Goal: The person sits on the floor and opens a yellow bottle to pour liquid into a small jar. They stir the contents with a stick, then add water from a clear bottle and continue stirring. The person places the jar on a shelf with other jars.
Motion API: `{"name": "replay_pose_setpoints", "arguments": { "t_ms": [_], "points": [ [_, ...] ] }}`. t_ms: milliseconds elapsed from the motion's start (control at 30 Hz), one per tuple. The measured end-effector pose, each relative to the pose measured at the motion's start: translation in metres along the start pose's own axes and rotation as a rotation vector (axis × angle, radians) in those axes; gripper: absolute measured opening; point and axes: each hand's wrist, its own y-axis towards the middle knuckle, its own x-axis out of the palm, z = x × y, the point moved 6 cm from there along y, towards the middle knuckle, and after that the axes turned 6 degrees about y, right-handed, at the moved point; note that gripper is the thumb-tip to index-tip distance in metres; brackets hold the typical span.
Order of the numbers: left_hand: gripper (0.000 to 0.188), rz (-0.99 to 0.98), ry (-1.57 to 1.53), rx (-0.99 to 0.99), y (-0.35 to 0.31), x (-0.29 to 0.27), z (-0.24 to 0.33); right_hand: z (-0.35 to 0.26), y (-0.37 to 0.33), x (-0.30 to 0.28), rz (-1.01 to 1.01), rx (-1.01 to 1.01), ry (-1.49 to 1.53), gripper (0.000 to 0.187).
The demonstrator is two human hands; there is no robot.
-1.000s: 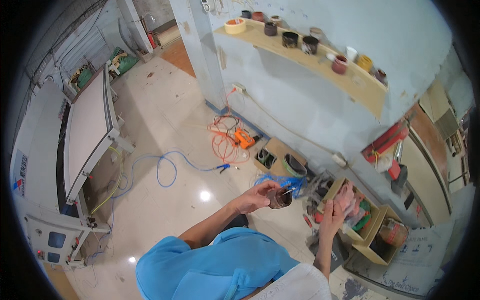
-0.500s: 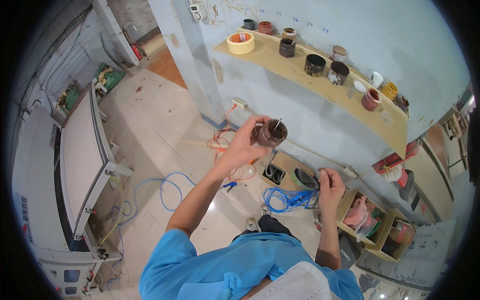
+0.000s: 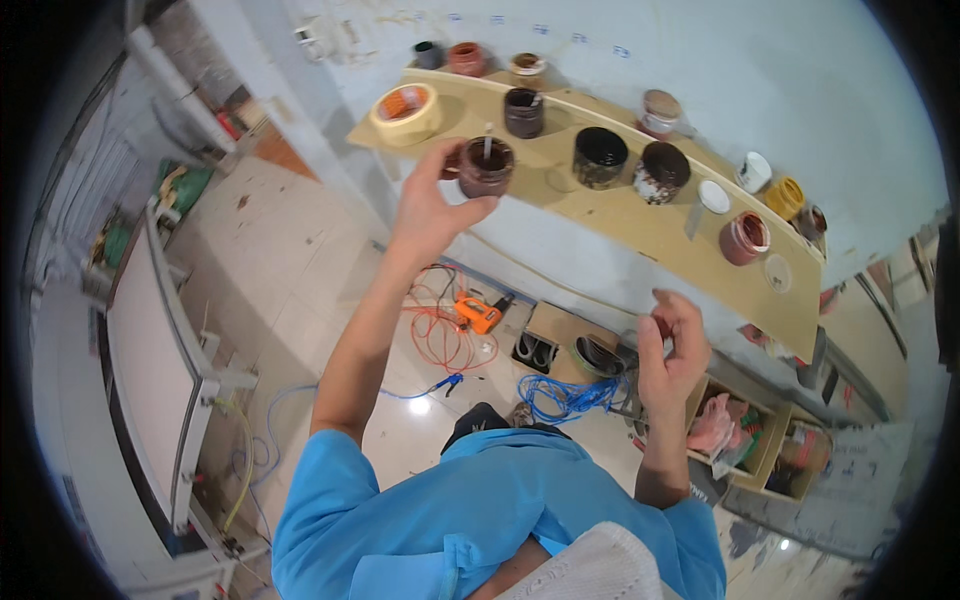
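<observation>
My left hand (image 3: 437,205) is wrapped round a small jar of dark brown paint (image 3: 486,172). A thin pale stick stands up out of the jar's mouth. The jar is at the front edge of the wall shelf (image 3: 640,235), just right of a roll of cream masking tape (image 3: 405,113); whether it touches the shelf I cannot tell. Below the shelf's front edge, my right hand (image 3: 675,350) has its thumb and fingers apart and loosely curled, with dark smudges on them. I make out no held object there.
Along the shelf stand several paint jars, among them a black-stained one (image 3: 600,157), a red one (image 3: 744,238) and a yellow one (image 3: 785,197). Below lie an orange heat gun (image 3: 480,314), coiled blue hose (image 3: 560,398) and open boxes (image 3: 735,430). A white-topped machine (image 3: 150,350) stands left.
My left hand has carried the paint jar up and left to the shelf. My right hand has risen slightly and its fingers have spread from a pinch. The view has shifted closer to the shelf.
</observation>
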Motion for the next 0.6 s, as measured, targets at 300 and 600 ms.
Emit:
{"name": "replay_pose_setpoints", "arguments": {
  "t_ms": [300,600],
  "points": [
    [0.067,-0.118,-0.027,0.109,0.037,0.01,-0.012,-0.017,0.107,0.079,-0.073,0.102,-0.374,0.088],
    [0.067,-0.301,-0.23,0.015,0.055,0.026,-0.033,0.002,0.141,0.112,-0.021,0.147,-0.531,0.097]
  ]
}}
